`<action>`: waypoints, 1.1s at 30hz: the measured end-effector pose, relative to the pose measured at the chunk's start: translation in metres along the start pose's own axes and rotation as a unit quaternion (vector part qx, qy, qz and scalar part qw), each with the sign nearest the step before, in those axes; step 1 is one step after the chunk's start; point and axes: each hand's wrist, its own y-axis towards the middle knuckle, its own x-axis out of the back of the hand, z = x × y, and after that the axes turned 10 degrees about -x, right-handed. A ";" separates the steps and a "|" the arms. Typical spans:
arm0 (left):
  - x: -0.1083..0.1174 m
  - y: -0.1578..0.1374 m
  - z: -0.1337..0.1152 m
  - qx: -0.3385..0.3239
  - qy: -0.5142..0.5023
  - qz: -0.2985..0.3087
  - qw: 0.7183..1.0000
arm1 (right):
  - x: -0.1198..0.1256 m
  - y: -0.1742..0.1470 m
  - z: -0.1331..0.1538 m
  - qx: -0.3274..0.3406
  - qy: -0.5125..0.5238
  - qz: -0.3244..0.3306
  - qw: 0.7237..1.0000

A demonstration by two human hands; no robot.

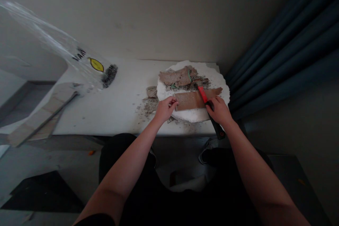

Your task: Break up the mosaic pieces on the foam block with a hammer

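Note:
My right hand is wrapped round the black handle of a red-and-black scraper. Its red neck reaches across a brown, flat strip, and its dark head is hard to make out. At the strip's left end, my left hand is closed in a pinch on its edge. Under the strip lies a white, ragged-edged sheet. Behind it on the sheet is a torn, rough brown piece with green bits and dark crumbs.
A white table carries scattered debris left of the sheet. Farther left are a clear plastic bag with dark contents, a long dark rod and tan sheet material. A blue curtain hangs at right.

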 end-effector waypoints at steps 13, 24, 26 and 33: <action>-0.003 -0.001 -0.001 -0.047 0.070 0.009 0.996 | 0.020 -0.009 0.020 -0.089 -0.073 0.082 0.990; -0.005 -0.002 -0.001 -0.085 0.077 0.005 0.993 | 0.020 -0.022 0.042 -0.188 -0.015 0.173 0.967; -0.005 -0.002 -0.001 -0.082 0.085 0.009 0.993 | 0.028 -0.020 0.044 -0.179 0.092 0.145 0.969; -0.008 -0.002 -0.001 -0.087 0.102 0.012 0.991 | 0.065 -0.060 0.046 -0.169 0.395 0.182 0.884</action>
